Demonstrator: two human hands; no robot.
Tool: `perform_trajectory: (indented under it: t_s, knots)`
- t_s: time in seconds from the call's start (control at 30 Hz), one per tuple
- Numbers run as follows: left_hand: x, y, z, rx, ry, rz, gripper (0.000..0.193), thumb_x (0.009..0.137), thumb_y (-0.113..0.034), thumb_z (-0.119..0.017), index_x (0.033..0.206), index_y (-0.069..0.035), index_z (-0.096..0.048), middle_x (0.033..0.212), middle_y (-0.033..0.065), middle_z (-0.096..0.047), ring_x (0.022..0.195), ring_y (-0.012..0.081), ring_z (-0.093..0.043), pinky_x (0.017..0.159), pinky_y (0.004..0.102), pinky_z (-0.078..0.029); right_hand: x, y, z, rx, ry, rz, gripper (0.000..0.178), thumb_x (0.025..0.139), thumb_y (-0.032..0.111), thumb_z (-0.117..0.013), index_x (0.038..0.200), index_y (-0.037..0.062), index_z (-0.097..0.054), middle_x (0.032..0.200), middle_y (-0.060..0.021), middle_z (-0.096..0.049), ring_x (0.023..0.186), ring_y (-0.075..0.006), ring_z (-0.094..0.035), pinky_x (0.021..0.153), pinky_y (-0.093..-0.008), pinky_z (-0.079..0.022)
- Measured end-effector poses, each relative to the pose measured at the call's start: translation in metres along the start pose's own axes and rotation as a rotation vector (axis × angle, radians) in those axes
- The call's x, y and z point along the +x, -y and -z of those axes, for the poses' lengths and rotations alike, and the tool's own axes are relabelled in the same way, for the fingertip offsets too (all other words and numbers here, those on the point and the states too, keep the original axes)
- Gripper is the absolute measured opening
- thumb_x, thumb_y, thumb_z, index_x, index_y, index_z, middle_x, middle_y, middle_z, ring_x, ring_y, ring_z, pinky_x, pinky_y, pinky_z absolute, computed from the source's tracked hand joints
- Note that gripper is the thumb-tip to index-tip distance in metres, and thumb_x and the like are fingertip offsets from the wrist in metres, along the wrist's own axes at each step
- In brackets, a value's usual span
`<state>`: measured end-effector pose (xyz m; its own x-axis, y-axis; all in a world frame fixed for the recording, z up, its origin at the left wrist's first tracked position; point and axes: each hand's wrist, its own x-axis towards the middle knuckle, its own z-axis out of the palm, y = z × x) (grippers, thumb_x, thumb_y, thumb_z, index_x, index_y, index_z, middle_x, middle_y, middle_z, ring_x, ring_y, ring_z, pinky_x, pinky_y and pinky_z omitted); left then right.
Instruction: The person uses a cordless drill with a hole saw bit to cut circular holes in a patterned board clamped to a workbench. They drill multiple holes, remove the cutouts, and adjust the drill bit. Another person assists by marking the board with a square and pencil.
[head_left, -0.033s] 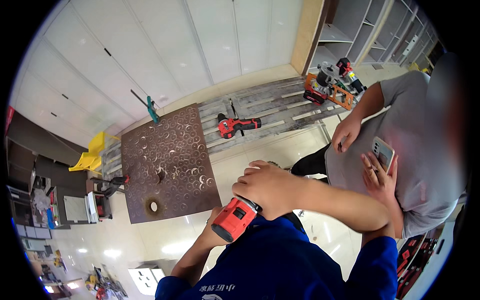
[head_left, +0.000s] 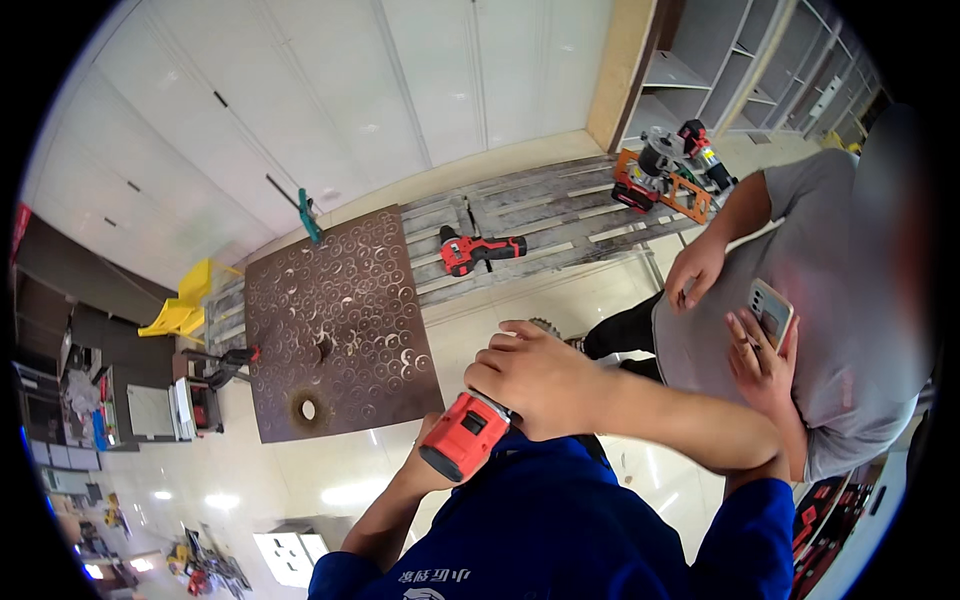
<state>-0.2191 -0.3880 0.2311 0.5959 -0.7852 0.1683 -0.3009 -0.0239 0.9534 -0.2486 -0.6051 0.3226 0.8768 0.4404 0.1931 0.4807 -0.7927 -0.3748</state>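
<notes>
In front of my chest I hold a red cordless power tool (head_left: 466,437) with a black end, tilted up to the right. My right hand (head_left: 530,375) is closed over its upper end, fingers curled. My left hand (head_left: 425,448) is at the tool's left side, wrapped around it from beneath; most of its fingers are hidden behind the tool. The tool's far end and whatever sits between my hands cannot be seen. Beyond them lies a brown board (head_left: 335,330) covered in ring-shaped cuts, with one round hole near its front edge.
A red cordless drill (head_left: 480,250) lies on the slatted bench (head_left: 560,205). A router (head_left: 655,165) and another power tool (head_left: 705,155) stand at its right end. Clamps (head_left: 308,215) hold the board's edge. At right a person (head_left: 770,250) holds a phone (head_left: 770,308). A yellow chair (head_left: 185,305) stands left.
The scene has shifted very slightly in view. My hands keep the same hold on the power tool, and nothing is taken up or let go.
</notes>
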Motion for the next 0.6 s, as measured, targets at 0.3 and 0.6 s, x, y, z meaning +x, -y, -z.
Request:
perform_trajectory:
  t_s: [0.3, 0.6]
  knots:
    - [-0.003, -0.002, 0.004, 0.14, 0.086, -0.114, 0.013, 0.072, -0.004, -0.07, 0.081, -0.005, -0.059, 0.067, 0.0081, -0.061, 0.058, 0.0285, -0.06, 0.054, 0.0338, -0.048, 0.034, -0.015, 0.015, 0.181, 0.461, 0.112, 0.023, 0.051, 0.009, -0.068, 0.073, 0.0057, -0.061, 0.068, -0.0088, -0.06, 0.079, -0.0305, -0.06, 0.095, -0.042, -0.041]
    - [0.001, 0.003, 0.005, 0.107, 0.076, -0.12, 0.017, 0.072, -0.006, -0.074, 0.086, -0.003, -0.064, 0.07, 0.0075, -0.065, 0.059, 0.0246, -0.062, 0.055, 0.0325, -0.048, 0.042, -0.013, 0.033, 0.121, 0.538, 0.074, 0.019, 0.059, 0.005, -0.065, 0.077, 0.0062, -0.062, 0.074, -0.0095, -0.062, 0.078, -0.0321, -0.062, 0.096, -0.0448, -0.04]
